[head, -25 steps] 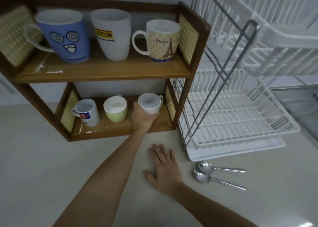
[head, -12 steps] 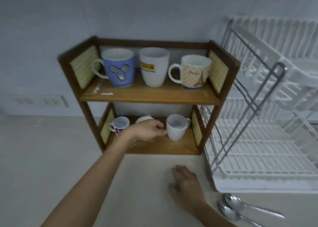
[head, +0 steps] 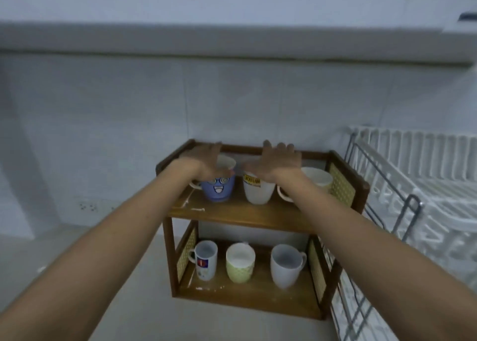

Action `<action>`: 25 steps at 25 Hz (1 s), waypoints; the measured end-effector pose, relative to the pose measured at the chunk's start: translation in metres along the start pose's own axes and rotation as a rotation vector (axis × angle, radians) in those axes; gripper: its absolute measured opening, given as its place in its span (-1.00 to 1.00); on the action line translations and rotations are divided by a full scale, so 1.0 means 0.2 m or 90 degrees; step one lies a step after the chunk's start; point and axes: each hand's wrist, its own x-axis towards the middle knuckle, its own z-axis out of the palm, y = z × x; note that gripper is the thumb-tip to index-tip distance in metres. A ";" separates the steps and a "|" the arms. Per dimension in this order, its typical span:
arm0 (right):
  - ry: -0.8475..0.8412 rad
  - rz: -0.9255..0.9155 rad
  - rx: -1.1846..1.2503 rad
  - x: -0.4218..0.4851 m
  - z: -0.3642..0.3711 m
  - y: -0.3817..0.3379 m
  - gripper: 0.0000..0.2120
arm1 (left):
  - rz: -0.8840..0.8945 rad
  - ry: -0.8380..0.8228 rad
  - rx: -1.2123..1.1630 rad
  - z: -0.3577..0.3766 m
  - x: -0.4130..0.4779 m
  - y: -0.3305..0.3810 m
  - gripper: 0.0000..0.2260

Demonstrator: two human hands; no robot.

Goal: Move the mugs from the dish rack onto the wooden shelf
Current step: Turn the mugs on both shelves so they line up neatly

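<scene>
Pale tiled wall (head: 129, 95) fills the space beyond my hands, with a grey ledge (head: 232, 43) running across it high above them. Below my forearms lies the light counter (head: 134, 302), bare on my left side and open enough there for an arm to swing; on my right the white dish rack (head: 426, 198) with its grey wire frame crowds close to the shelf's side.

Both arms reach forward. My left hand (head: 204, 157) is spread flat, fingers apart, over the rim of the blue mug (head: 218, 188); my right hand (head: 277, 158) is likewise spread wide, palm down, over the white mug (head: 258, 191) with a yellow label. Neither grips anything, though whether the palms touch the rims I cannot tell.

Beneath my hands stands the wooden shelf (head: 245, 214), dark brown with woven cream panels at each end and two tiers. Its back rail sits just past my fingertips. Six mugs stand on it, all upright. Three are on the upper tier: the blue one with a cartoon face, the white labelled one, and a cream mug (head: 317, 180) right of my right wrist. Three are on the lower tier, well below my hands: a small white printed mug (head: 205, 260), a pale green mug (head: 240, 263) and a plain white mug (head: 286, 265). I see no mugs in the rack.
</scene>
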 end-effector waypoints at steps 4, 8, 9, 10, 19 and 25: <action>-0.158 -0.131 0.027 0.15 0.07 0.05 -0.17 | -0.001 -0.032 -0.011 0.06 0.08 -0.06 -0.38; -0.274 -0.243 0.113 0.19 0.01 0.15 -0.19 | 0.016 -0.007 -0.017 0.09 0.08 -0.11 -0.45; -0.282 -0.255 0.126 0.20 0.01 0.17 -0.21 | 0.018 0.002 -0.019 0.10 0.09 -0.12 -0.45; -0.285 -0.270 0.141 0.21 0.02 0.18 -0.22 | 0.020 0.009 -0.019 0.11 0.09 -0.12 -0.44; -0.280 -0.323 0.214 0.21 0.06 0.16 -0.23 | 0.036 0.016 -0.043 0.13 0.12 -0.18 -0.34; -0.196 -0.257 0.143 0.17 0.08 0.05 -0.15 | 0.037 0.037 -0.085 0.14 0.11 -0.18 -0.34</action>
